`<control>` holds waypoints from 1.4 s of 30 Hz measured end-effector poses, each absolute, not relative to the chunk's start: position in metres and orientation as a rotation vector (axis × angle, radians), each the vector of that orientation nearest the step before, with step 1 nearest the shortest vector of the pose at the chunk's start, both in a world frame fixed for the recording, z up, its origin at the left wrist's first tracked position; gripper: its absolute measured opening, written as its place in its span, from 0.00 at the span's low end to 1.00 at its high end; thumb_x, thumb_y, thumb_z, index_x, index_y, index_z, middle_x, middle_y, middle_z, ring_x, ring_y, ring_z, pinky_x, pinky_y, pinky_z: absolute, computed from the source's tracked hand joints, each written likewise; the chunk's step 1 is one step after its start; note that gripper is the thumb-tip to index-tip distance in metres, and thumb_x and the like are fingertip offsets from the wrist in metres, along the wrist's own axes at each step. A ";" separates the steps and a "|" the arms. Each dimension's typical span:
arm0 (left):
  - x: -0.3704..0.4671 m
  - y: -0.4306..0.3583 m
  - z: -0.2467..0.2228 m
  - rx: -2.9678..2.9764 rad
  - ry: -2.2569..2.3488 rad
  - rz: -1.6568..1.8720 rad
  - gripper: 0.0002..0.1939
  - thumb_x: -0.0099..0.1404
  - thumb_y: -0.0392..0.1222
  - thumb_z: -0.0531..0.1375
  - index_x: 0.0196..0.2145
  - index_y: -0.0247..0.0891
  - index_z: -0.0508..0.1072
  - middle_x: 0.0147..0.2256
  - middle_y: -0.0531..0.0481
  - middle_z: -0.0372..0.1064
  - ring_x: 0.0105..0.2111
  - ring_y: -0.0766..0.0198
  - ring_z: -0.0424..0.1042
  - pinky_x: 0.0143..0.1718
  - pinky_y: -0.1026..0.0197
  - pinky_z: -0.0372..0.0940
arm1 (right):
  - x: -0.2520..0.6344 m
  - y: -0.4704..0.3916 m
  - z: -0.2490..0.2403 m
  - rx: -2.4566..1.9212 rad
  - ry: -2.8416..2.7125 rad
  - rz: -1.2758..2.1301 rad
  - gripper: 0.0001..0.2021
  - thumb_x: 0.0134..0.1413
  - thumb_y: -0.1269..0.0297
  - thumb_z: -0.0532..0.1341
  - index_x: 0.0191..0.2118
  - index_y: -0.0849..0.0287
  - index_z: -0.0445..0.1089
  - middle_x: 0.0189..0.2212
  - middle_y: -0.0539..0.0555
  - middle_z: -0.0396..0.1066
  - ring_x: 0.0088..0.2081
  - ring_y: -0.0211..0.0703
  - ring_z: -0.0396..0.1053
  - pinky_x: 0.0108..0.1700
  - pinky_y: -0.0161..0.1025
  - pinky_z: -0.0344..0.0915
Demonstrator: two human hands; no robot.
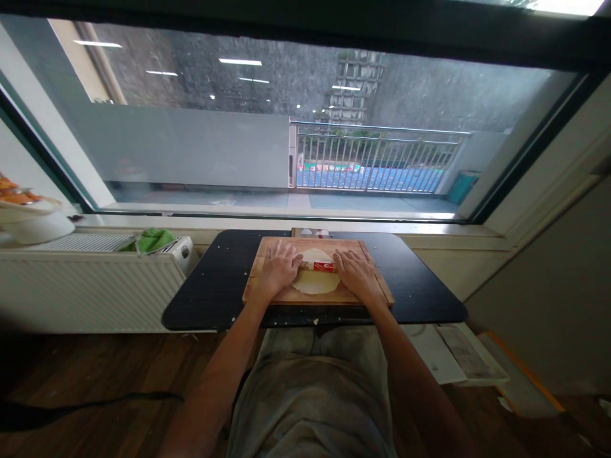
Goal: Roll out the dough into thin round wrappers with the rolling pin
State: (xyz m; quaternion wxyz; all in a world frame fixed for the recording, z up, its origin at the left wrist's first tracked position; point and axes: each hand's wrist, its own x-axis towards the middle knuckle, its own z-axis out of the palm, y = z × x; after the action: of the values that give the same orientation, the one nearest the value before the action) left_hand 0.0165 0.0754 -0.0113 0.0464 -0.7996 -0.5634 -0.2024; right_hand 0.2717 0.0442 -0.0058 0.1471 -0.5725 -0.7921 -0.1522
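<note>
A round, flat sheet of pale dough (316,283) lies on a wooden board (255,286) in front of me. Across it runs a rolling pin (324,266) with a red and white label or wrap around its middle. My left hand (280,267) rests flat on the pin's left end, its fingers stretched forward over the board. On the right end, my right hand (356,270) lies in the same way, fingers extended. Both palms hide the ends of the pin. Dough shows on the near and far sides of it.
The board sits on a black table (210,286) with small crumbs on it. Behind the board lies a small printed box (310,233). A white radiator (95,286) with a green cloth (155,240) stands at left, near a white bowl (35,219). A large window is ahead.
</note>
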 end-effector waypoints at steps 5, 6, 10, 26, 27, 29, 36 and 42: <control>0.018 0.070 -0.004 -2.457 -1.690 -0.574 0.27 0.83 0.51 0.46 0.60 0.35 0.78 0.63 0.36 0.76 0.68 0.47 0.69 0.72 0.41 0.57 | 0.269 0.042 -0.004 -1.732 -2.275 -0.470 0.21 0.77 0.68 0.49 0.66 0.61 0.72 0.69 0.67 0.69 0.70 0.58 0.66 0.71 0.60 0.57; 0.017 0.066 -0.005 -2.455 -1.678 -0.580 0.27 0.83 0.51 0.46 0.59 0.36 0.79 0.62 0.37 0.77 0.67 0.48 0.70 0.72 0.42 0.59 | 0.267 0.038 -0.005 -1.736 -2.265 -0.460 0.22 0.78 0.67 0.48 0.65 0.62 0.73 0.69 0.67 0.70 0.70 0.58 0.66 0.71 0.59 0.58; 0.012 0.044 -0.011 -2.432 -1.651 -0.667 0.24 0.83 0.49 0.47 0.59 0.38 0.78 0.62 0.39 0.77 0.65 0.49 0.72 0.70 0.44 0.62 | 0.264 0.020 -0.010 -1.724 -2.142 -0.356 0.24 0.81 0.61 0.44 0.63 0.62 0.75 0.65 0.64 0.74 0.68 0.55 0.68 0.71 0.56 0.57; 0.007 -0.014 -0.023 -2.339 -1.600 -0.722 0.25 0.83 0.49 0.47 0.61 0.38 0.79 0.60 0.38 0.79 0.62 0.47 0.76 0.70 0.40 0.62 | 0.266 -0.046 -0.028 -1.502 -1.937 -0.378 0.27 0.82 0.57 0.45 0.66 0.61 0.76 0.61 0.64 0.78 0.65 0.51 0.73 0.73 0.55 0.59; 0.007 -0.013 -0.024 -2.336 -1.595 -0.721 0.25 0.83 0.49 0.47 0.62 0.37 0.78 0.62 0.38 0.77 0.63 0.46 0.75 0.71 0.40 0.61 | 0.267 -0.046 -0.029 -1.503 -1.940 -0.378 0.27 0.82 0.57 0.45 0.66 0.61 0.76 0.62 0.64 0.78 0.66 0.51 0.73 0.73 0.55 0.59; 0.008 -0.008 -0.025 -2.340 -1.601 -0.709 0.26 0.83 0.49 0.47 0.64 0.36 0.77 0.64 0.37 0.75 0.66 0.45 0.72 0.73 0.40 0.59 | 0.268 -0.041 -0.029 -1.510 -1.955 -0.365 0.27 0.82 0.57 0.45 0.66 0.61 0.76 0.63 0.63 0.77 0.67 0.52 0.71 0.74 0.56 0.58; 0.014 0.028 -0.012 -2.407 -1.671 -0.671 0.27 0.83 0.51 0.45 0.64 0.39 0.76 0.66 0.40 0.73 0.73 0.44 0.62 0.73 0.37 0.56 | 0.268 0.008 -0.018 -1.623 -2.057 -0.280 0.28 0.80 0.59 0.44 0.69 0.62 0.72 0.68 0.63 0.72 0.74 0.56 0.62 0.74 0.61 0.57; 0.017 0.034 -0.007 -2.391 -1.683 -0.672 0.28 0.82 0.53 0.45 0.66 0.38 0.75 0.65 0.38 0.74 0.73 0.43 0.62 0.74 0.35 0.53 | 0.254 0.041 0.011 -1.772 -2.221 -0.361 0.20 0.77 0.65 0.50 0.62 0.57 0.76 0.64 0.67 0.75 0.71 0.64 0.64 0.71 0.71 0.55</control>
State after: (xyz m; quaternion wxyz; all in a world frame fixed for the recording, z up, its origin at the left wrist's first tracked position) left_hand 0.0172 0.0339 -0.0075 0.0708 -0.7949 -0.5596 -0.2235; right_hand 0.2537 0.0408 0.0109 0.1385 -0.6128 -0.7679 -0.1247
